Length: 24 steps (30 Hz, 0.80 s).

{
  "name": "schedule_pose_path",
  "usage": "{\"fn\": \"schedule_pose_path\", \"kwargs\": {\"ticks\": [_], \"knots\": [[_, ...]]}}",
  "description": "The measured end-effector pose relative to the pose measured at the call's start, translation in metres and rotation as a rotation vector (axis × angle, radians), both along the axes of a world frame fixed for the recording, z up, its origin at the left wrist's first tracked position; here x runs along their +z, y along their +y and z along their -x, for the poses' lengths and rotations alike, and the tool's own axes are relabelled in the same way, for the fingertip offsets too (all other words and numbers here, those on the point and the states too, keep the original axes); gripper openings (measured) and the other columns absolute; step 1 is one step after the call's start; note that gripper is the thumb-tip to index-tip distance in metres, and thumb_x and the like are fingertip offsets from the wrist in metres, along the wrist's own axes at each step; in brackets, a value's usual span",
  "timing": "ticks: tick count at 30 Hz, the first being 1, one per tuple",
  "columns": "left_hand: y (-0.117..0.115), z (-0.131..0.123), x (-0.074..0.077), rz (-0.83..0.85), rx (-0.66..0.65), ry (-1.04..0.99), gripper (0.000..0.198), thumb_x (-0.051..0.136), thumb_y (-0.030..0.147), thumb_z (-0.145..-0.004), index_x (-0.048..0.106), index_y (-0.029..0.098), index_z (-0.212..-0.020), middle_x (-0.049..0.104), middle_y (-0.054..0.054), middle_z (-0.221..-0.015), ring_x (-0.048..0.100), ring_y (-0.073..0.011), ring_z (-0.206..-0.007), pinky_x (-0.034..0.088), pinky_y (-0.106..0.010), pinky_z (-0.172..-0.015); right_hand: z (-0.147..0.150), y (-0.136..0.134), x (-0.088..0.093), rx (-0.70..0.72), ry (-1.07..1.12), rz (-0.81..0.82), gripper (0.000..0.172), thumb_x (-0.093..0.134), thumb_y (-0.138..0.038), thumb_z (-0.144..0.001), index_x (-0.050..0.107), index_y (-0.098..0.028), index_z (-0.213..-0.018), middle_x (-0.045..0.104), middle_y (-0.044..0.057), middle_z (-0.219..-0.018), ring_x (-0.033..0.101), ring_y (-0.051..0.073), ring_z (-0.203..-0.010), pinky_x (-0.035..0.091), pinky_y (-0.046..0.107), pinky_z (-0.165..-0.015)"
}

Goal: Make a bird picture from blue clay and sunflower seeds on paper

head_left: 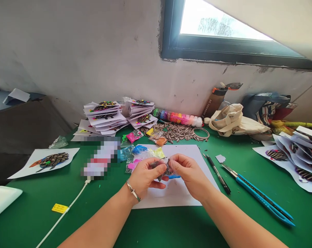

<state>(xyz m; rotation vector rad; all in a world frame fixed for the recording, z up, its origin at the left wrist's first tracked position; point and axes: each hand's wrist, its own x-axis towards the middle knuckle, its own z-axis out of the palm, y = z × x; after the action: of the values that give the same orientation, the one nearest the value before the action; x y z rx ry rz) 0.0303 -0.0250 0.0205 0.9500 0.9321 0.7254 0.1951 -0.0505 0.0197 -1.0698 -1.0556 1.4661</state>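
Note:
Both my hands pinch a small clear packet (168,169) of dark, clay-like stuff above a white sheet of paper (192,198). My left hand (148,173) grips its left side between thumb and fingers. At its right edge, my right hand (186,167) has its thumb and fingertips pressed together. Something blue (174,177) shows just under the packet, partly hidden by my fingers. On the sheet's far left part, near my left hand, lie packets of blue clay (139,148), yellow clay (159,152) and pink clay (132,165).
Sunflower seeds (178,132) lie behind the sheet, beside a tape roll (201,134). A pen (219,175) and blue tweezers (261,196) lie on the right. Stacked seed pictures (105,117) stand at the back left. A white cable (75,203) crosses the left side of the green table (114,217).

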Motion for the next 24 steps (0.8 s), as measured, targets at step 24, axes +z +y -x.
{"fn": "schedule_pose_path", "kwargs": {"ticks": [24], "knots": [[0.0041,-0.0011,-0.0026,-0.257,0.092,0.103,0.024,0.074,0.034,-0.066,0.058,0.017,-0.072,0.054,0.005,-0.052,0.048,-0.0087,-0.047,0.039,-0.022,-0.046,-0.0010,0.0001,-0.0085,0.113,-0.080,0.009,0.031,0.057,-0.039,-0.087,0.056,-0.016,-0.067,0.054,0.000,-0.065,0.045,0.012,-0.065,0.033,0.028,-0.063]]}}
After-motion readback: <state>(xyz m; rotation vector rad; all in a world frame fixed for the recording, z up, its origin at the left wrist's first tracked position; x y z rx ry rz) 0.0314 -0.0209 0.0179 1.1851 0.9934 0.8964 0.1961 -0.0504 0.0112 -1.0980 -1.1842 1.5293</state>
